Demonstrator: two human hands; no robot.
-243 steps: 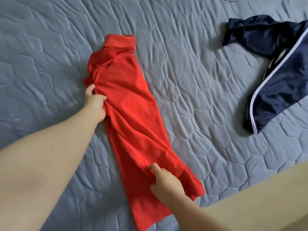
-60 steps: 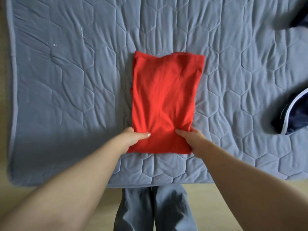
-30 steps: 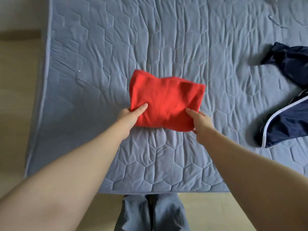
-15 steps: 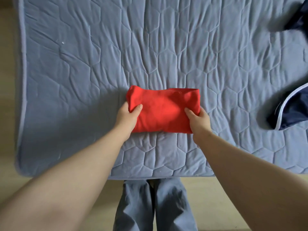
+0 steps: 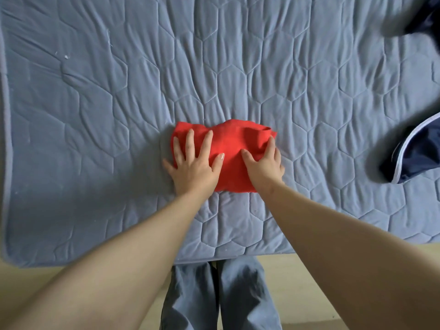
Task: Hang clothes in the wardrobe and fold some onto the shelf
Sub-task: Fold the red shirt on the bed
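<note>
**Red shirt folded down small, hands now pressing it flat**

The left hand (image 5: 192, 163) lies palm-down on the left half of the red shirt (image 5: 228, 144), fingers straight and spread wide. Half a second ago it gripped that end with only the thumb on top. The right hand (image 5: 263, 163) sits on the right end, thumb stretched inward and fingers bent over the cloth. Whether it pinches the fabric or only leans on it, I cannot tell. Between the two hands the cloth rises in a soft hump.

Two seconds back the shirt was a long rectangle. Now it is a short, thick packet lying on the bed (image 5: 119, 91), close to the near edge and right in front of the person. To me the folding looks done and this is the last flattening, with the carry to the shelf not yet begun.

Off to the right a navy garment (image 5: 416, 153) with white piping waits, well apart from the shirt.

Plenty stays out of sight. The hands cover the packet's left end and near right corner, so I cannot judge how neat those edges are. The navy garment is cut off by the frame's right edge, and the dark shape (image 5: 423, 17) in the top corner is blurred. Neither wardrobe nor shelf shows from here.
</note>
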